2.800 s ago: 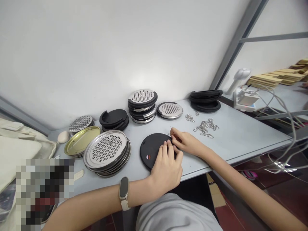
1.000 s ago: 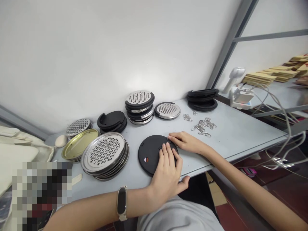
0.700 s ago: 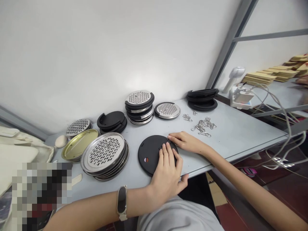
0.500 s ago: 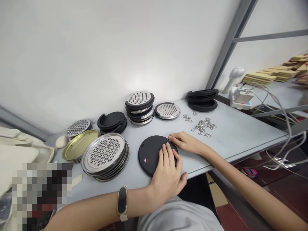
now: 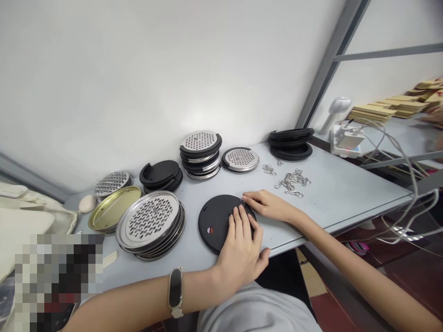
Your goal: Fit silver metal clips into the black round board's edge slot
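Under my left hand point(image 5: 240, 249) is a round black plastic disc point(image 5: 212, 212), lying near the table's front edge. That hand rests on it with fingers stretched out, a fitness band on its wrist. At the disc's far right rim, my right hand point(image 5: 268, 204) pinches a small metal wire clip point(image 5: 242, 199), mostly hidden by the fingers. A loose pile of wire clips point(image 5: 293, 180) lies beyond the right hand. To the left of the disc stands a stack of round metal grater plates point(image 5: 152, 216).
Grater discs in black holders point(image 5: 200, 154) are stacked by the wall, with a single grater point(image 5: 241, 159) beside them. Black holders point(image 5: 290, 150) sit at the back right, others point(image 5: 161, 175) at left. Gold-coloured plates point(image 5: 116, 207) lie farther left. Cables point(image 5: 394, 138) hang past the right end.
Both hands stay in nearly the same place on the disc and clip. The camera view has shifted very slightly.
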A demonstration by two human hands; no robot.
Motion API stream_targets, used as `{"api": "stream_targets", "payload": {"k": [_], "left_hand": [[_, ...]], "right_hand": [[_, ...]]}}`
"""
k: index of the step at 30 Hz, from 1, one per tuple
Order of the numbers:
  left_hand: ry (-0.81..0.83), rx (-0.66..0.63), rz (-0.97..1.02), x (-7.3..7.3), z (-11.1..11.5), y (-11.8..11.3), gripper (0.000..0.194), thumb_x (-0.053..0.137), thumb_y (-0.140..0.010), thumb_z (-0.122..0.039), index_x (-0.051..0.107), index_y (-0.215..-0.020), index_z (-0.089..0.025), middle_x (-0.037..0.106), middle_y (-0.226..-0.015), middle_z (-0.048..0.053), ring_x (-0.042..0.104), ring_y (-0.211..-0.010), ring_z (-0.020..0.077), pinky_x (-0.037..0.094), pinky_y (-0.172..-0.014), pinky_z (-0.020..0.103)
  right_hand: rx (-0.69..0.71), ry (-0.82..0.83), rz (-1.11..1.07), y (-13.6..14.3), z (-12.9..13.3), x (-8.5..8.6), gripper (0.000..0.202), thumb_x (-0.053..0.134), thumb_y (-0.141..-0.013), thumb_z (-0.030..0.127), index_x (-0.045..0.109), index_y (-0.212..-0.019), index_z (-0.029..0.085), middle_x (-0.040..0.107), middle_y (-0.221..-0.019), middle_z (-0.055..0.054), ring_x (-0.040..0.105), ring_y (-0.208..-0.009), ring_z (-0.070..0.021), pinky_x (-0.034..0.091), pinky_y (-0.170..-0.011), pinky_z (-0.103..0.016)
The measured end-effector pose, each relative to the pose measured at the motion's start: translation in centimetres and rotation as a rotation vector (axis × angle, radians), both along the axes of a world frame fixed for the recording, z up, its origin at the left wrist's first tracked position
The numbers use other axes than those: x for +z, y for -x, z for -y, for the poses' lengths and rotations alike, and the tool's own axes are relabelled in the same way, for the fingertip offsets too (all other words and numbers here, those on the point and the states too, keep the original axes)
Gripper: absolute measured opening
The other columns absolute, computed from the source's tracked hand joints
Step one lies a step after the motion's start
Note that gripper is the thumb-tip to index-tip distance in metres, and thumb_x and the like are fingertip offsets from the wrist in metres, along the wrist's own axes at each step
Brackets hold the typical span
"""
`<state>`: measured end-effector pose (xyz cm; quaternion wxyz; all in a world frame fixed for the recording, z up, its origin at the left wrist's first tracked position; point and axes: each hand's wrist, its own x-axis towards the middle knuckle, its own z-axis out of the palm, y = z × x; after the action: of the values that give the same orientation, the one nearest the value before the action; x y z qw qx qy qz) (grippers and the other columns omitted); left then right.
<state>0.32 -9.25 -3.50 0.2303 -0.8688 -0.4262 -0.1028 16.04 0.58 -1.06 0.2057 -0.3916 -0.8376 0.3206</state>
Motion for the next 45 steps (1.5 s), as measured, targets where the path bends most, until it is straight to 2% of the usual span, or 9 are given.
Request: {"api": "stream_targets", "payload": {"k": [6, 11, 18, 26, 41, 45], "left_hand": [[0.018, -0.004, -0.009, 0.32, -0.08, 0.08, 0.054, 0.038, -0.088, -0.038, 0.040, -0.125, 0.001, 0.040, -0.133, 0.031, 0.039, -0.125, 0.0391, 0.035, -0.099, 0.047], [0.016, -0.002, -0.040, 0.55, -0.14, 0.12, 0.053, 0.045, -0.081, -0.031, 0.042, -0.123, 0.001, 0.042, -0.131, 0.032, 0.038, -0.125, 0.0399, 0.034, -0.100, 0.048], [0.005, 0.002, -0.048, 0.39, -0.20, 0.12, 0.053, 0.046, -0.079, -0.030, 0.042, -0.123, -0.001, 0.045, -0.130, 0.029, 0.039, -0.126, 0.0385, 0.034, -0.100, 0.048], [0.000, -0.019, -0.036, 0.26, -0.35, 0.08, 0.053, 0.046, -0.079, -0.028, 0.042, -0.122, 0.002, 0.043, -0.130, 0.032, 0.040, -0.125, 0.0387, 0.036, -0.099, 0.047], [0.046, -0.005, -0.014, 0.52, -0.36, 0.08, 0.048, 0.046, -0.078, -0.027, 0.044, -0.120, -0.002, 0.046, -0.129, 0.029, 0.042, -0.124, 0.0377, 0.036, -0.097, 0.048], [0.052, -0.013, -0.009, 0.63, -0.34, 0.14, 0.046, 0.047, -0.078, -0.027, 0.045, -0.116, -0.003, 0.045, -0.128, 0.031, 0.043, -0.122, 0.0385, 0.035, -0.099, 0.047]], "right_hand": [[0.015, 0.008, 0.004, -0.17, -0.14, 0.15, 0.038, 0.031, -0.096, 0.037, 0.038, -0.064, 0.019, 0.043, -0.056, 0.005, 0.039, -0.052, -0.0102, 0.032, -0.056, -0.024], [0.019, 0.007, 0.008, -0.12, -0.16, 0.25, 0.038, 0.032, -0.096, 0.038, 0.040, -0.064, 0.019, 0.044, -0.056, 0.004, 0.040, -0.052, -0.0105, 0.033, -0.056, -0.024], [0.022, -0.033, 0.039, -0.01, -0.17, 0.10, 0.037, 0.029, -0.097, 0.034, 0.040, -0.065, 0.020, 0.046, -0.056, 0.004, 0.042, -0.051, -0.0109, 0.033, -0.057, -0.024], [0.013, -0.076, 0.060, 0.14, -0.03, 0.20, 0.035, 0.030, -0.097, 0.031, 0.041, -0.065, 0.020, 0.045, -0.054, 0.004, 0.042, -0.050, -0.0106, 0.033, -0.056, -0.023], [0.027, -0.098, 0.091, 0.23, 0.09, 0.16, 0.034, 0.029, -0.097, 0.030, 0.044, -0.069, 0.020, 0.050, -0.059, 0.002, 0.044, -0.052, -0.0115, 0.034, -0.058, -0.023], [0.023, -0.111, 0.113, 0.32, 0.17, 0.08, 0.034, 0.028, -0.097, 0.030, 0.045, -0.070, 0.020, 0.051, -0.059, 0.001, 0.045, -0.053, -0.0121, 0.034, -0.059, -0.023]]}}
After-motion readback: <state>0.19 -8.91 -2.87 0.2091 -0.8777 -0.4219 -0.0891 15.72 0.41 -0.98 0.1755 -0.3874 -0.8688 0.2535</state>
